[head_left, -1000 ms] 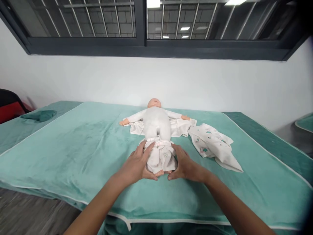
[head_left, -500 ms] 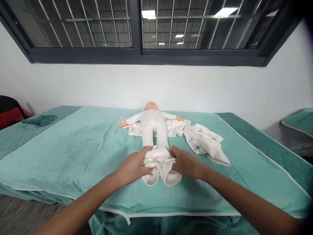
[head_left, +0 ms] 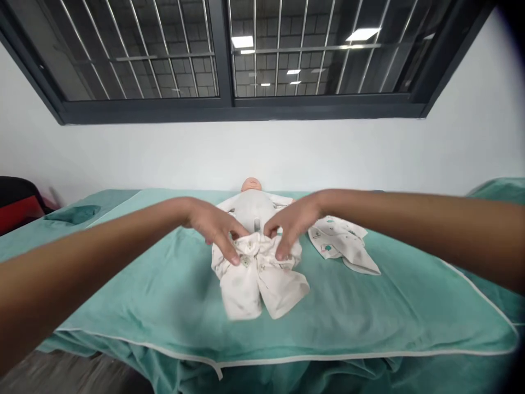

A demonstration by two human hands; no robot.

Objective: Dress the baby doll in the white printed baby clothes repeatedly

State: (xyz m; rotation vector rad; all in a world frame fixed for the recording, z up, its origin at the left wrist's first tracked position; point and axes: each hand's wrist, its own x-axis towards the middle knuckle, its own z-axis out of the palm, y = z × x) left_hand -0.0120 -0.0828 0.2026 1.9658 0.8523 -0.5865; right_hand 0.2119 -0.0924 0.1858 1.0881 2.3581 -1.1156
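Observation:
A baby doll (head_left: 252,203) in a white bodysuit lies on its back on the teal-covered bed (head_left: 135,290), head toward the wall. Small white printed trousers (head_left: 258,279) are lifted off the doll's legs, their two legs hanging down toward me. My left hand (head_left: 213,225) pinches the left side of the waistband. My right hand (head_left: 289,225) pinches the right side. Both arms reach in from the sides at chest height. The doll's legs are hidden behind the trousers and my hands.
Another white printed garment (head_left: 342,244) lies crumpled on the bed to the right of the doll. A dark green pillow (head_left: 74,213) sits at the far left. A white wall and a dark-framed window rise behind the bed. A red and black object (head_left: 16,202) stands at the left edge.
My hands pulled the bunched trousers down off the doll's legs and raised them. The trousers now hang spread between my hands. The camera has dropped lower.

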